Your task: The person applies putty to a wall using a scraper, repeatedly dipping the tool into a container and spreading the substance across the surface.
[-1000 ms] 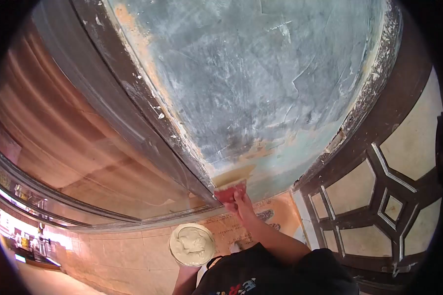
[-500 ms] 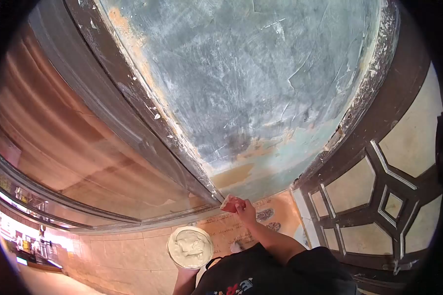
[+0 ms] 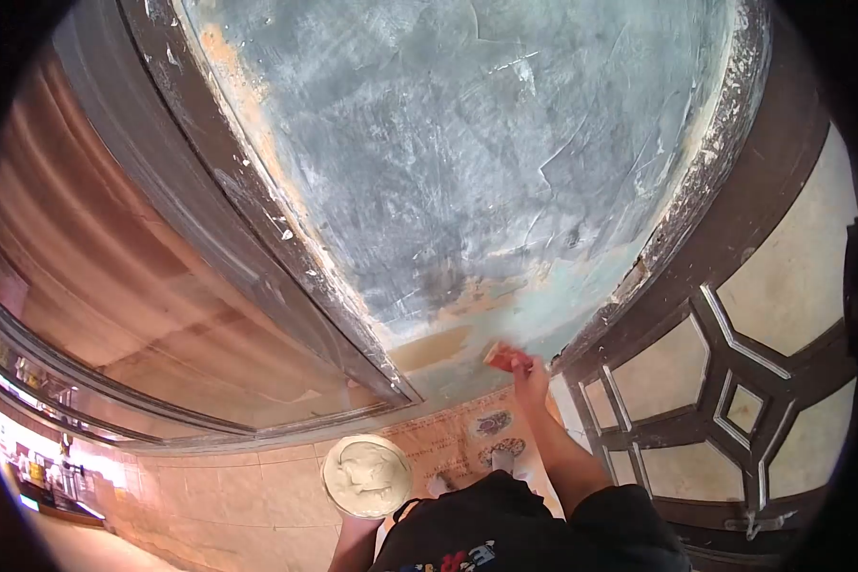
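Observation:
My left hand [image 3: 360, 526] supports a round tub [image 3: 326, 484] from below, its fingers mostly hidden beneath. Thick cream-coloured putty [image 3: 367, 475] with a swirled surface fills the tub. In front of my body, my right hand [image 3: 534, 375] grips a flat red scraper [image 3: 502, 357] with a pale, smeared edge. The scraper overlaps the low part of the blue-grey wall [image 3: 486, 181], near the pale green and tan patches. Streaks and scuffs mark this wall surface.
A dark wooden frame [image 3: 210, 176] with chipped white spots borders the wall on the left, beside glass and a reddish-brown curtain [image 3: 95, 257]. To the right stands a dark panelled door [image 3: 677, 381]. A printed mat [image 3: 448, 434] lies by my feet on the tiled floor [image 3: 229, 486].
My right hand has moved to the right and slightly up with the scraper, away from the left frame's lower corner. The left hand and tub stay nearly in place.

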Demonstrator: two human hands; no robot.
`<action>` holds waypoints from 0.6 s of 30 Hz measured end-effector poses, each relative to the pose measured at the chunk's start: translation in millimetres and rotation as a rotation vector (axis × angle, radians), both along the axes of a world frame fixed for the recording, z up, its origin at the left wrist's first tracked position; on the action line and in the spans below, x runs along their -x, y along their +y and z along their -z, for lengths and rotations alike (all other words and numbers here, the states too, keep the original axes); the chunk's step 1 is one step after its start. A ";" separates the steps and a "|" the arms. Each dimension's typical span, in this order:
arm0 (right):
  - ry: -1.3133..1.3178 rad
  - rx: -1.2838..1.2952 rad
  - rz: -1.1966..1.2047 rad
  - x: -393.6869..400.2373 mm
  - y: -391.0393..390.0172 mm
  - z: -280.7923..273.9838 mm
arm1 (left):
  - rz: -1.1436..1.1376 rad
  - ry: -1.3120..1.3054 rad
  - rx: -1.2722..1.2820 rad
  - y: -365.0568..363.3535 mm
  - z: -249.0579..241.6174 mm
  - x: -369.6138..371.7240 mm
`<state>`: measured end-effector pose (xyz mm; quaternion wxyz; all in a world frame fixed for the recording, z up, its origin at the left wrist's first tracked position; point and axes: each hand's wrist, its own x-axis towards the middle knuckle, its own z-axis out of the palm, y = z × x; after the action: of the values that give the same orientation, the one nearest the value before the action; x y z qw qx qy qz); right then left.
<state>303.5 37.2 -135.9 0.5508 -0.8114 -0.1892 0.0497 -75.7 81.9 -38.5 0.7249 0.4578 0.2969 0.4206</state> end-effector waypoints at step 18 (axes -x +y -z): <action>-0.122 0.045 -0.164 -39.9 -14.9 -35.1 | 0.019 -0.370 0.457 -23.0 -10.4 -42.4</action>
<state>343.4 22.3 -100.8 0.5141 -0.8067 -0.2872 0.0492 -33.3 58.9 -28.1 0.8549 0.2009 0.2424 0.4125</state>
